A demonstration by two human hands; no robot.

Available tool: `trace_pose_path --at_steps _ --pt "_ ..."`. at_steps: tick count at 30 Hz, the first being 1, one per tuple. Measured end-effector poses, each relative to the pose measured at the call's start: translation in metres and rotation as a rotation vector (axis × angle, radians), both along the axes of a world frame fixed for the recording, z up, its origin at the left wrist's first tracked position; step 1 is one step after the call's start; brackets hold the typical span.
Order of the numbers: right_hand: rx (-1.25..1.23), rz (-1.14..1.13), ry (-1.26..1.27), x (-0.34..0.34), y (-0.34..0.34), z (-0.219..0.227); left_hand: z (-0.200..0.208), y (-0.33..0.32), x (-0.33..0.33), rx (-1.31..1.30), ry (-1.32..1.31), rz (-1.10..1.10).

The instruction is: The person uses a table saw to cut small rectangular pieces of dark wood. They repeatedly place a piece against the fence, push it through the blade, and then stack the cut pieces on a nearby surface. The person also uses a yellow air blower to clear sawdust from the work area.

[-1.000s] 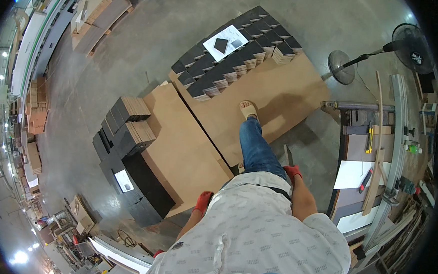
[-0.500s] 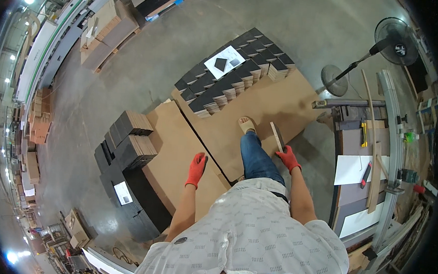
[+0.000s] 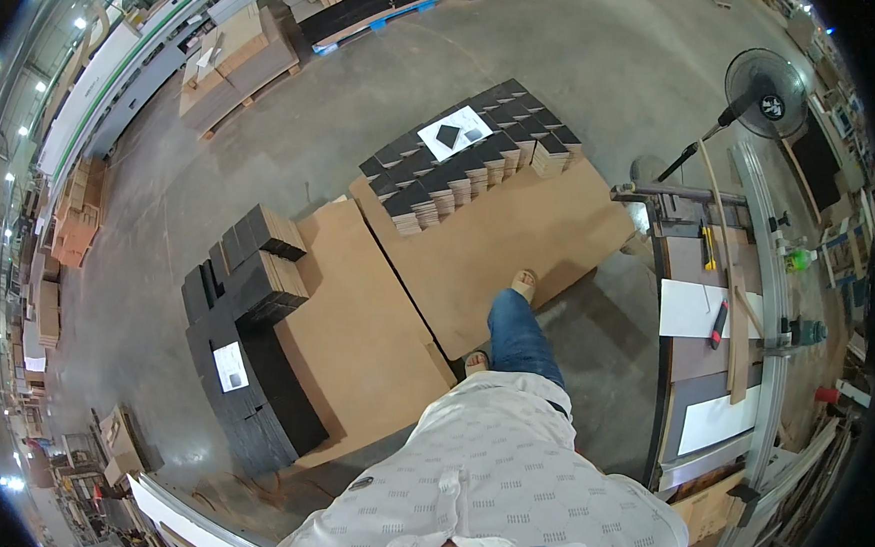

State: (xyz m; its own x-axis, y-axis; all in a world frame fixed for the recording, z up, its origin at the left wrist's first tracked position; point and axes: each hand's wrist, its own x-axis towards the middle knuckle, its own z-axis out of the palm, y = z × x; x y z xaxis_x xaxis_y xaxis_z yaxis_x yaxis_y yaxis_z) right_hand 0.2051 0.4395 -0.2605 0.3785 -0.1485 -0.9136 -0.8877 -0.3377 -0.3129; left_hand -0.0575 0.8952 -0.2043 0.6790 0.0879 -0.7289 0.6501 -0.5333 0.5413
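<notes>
Neither of my hands shows; both forearms are out of view too. In front of me lie two large brown sheets, a far one and a near left one, with a narrow dark gap between them. Several rows of stacked dark boards with pale layered edges stand on the far sheet. A white paper and a small black square piece rest on top of them. More dark stacked boards stand along the left, with another white paper on them. My feet are at the sheets' near edges.
A workbench at the right holds white sheets, a wooden strip, a yellow cutter and a red-and-black tool. A stand fan is beyond it. Loaded pallets and a long machine are at the far left.
Both red-gloved hands have left the view, the right with the thin dark board it held. My feet have shifted along the sheets, and the view has moved slightly.
</notes>
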Motion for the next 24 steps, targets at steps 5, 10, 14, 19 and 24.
trace_pose_path --at_steps 5,10,14,19,24 --pt "0.034 -0.136 -0.098 -0.017 -0.009 0.017 -0.007 -0.003 0.015 0.038 -0.216 -0.086" --pt "0.022 -0.106 -0.408 0.022 0.004 0.060 -0.017 0.050 0.121 -0.201 0.101 0.289" --pt "-0.130 0.111 -0.876 0.069 0.022 0.138 0.045 0.050 0.249 -0.351 -0.290 0.409" --pt "-0.246 0.236 -1.246 0.062 0.052 0.293 0.212 -0.063 0.361 -0.831 -0.381 -0.035" --pt "-0.536 0.243 -1.430 0.002 0.051 0.365 0.288 -0.215 0.346 -1.020 -0.351 -0.281"
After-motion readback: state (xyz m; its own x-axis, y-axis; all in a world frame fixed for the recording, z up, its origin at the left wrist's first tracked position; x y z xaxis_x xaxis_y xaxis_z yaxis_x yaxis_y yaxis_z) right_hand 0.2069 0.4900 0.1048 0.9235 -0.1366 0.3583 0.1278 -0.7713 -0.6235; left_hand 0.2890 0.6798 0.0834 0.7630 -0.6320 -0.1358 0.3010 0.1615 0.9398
